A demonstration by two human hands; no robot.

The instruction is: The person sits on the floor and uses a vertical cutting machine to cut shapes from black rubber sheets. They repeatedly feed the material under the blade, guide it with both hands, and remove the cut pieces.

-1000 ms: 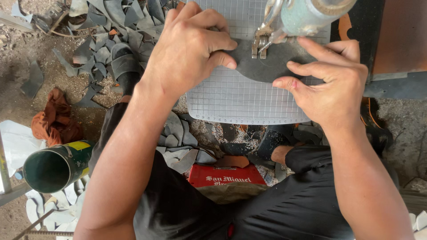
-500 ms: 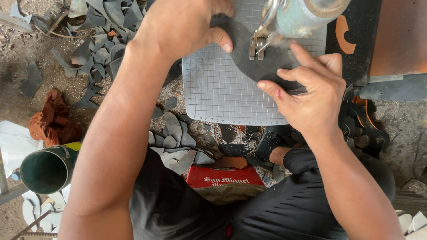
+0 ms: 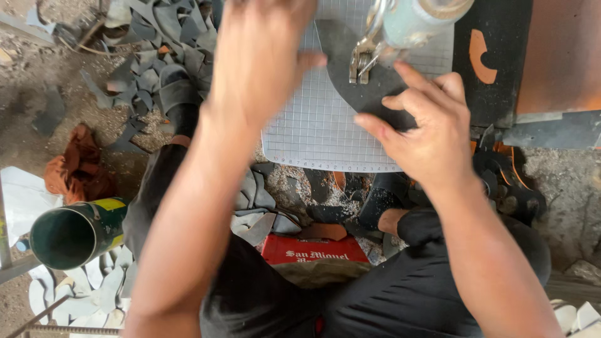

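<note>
While both hands press the dark sheet (image 3: 350, 62) flat-fingered | presser foot (image 3: 362, 66) between | scraps (image 3: 156, 56) left

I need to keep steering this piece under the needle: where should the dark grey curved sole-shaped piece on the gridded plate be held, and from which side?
Hold the dark grey curved sole-shaped piece flat at its free rounded edge, pressing from the near right, where the right hand already rests. The metal presser foot pins its middle, so fingers should stay outside it.

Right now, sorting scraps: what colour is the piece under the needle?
Dark grey piece, on the white gridded mat; head view.
</note>
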